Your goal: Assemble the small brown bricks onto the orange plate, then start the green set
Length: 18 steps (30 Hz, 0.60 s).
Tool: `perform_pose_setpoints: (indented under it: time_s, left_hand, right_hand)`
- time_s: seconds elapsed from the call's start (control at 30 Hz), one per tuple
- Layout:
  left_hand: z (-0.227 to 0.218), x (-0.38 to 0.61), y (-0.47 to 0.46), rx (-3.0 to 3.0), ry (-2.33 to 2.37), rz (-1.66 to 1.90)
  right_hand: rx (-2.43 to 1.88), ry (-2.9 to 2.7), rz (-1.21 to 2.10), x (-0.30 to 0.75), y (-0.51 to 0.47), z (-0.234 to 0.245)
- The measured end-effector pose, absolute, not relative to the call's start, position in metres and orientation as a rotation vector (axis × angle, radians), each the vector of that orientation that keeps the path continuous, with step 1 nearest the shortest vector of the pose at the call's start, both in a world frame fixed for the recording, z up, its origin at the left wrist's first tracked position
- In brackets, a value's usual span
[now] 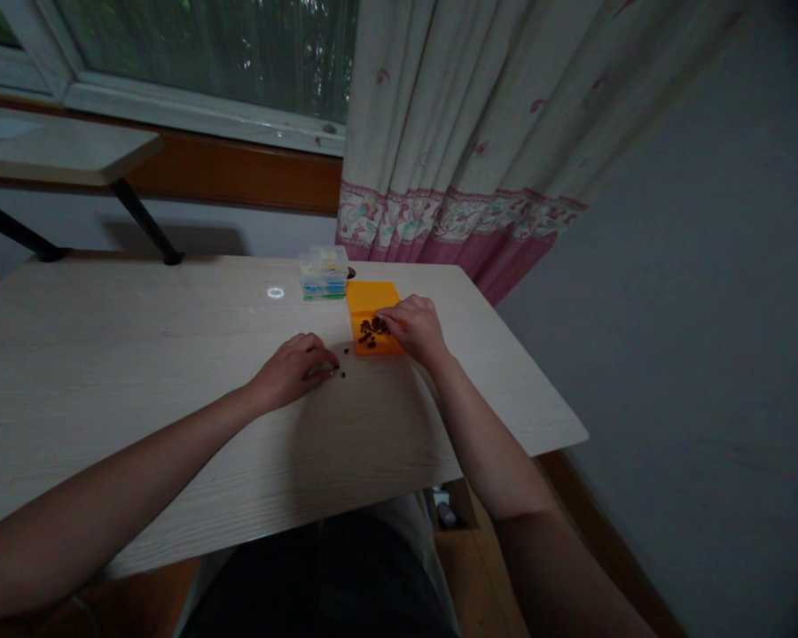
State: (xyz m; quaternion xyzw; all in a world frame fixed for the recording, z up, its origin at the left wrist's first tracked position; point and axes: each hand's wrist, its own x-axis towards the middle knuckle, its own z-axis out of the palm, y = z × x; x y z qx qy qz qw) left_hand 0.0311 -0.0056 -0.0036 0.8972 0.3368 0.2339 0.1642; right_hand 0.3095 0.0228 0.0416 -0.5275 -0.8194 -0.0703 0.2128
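An orange plastic box [374, 297] lies with its lid folded back on the table. Small dark brown pieces [372, 330], too small to name, are heaped in its near half. My right hand [418, 326] reaches over the box's right side, fingertips pinched together at the heap; what they hold is hidden. To the left of the box, my left hand [298, 369] rests low over the table, thumb and forefinger closing on a small dark piece at their tips. Two more loose dark bits [344, 375] lie on the tabletop just beyond those fingertips.
A clear plastic case [324, 274] with blue and green contents stands behind the orange box, a dark object [351, 273] beside it. A raised shelf [73, 151] on black legs is at the back left. The curtain [439, 159] hangs behind the pale table [173, 354].
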Motion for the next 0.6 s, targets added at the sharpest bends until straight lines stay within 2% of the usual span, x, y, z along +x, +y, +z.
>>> perform_pose_setpoints:
  time_s: [0.6]
  left_hand:
    - [-0.0053, 0.0317, -0.0052, 2.544, 0.978, 0.676]
  right_hand:
    - [-1.433, -2.27, -0.263, 0.3102, 0.0238, 0.0378]
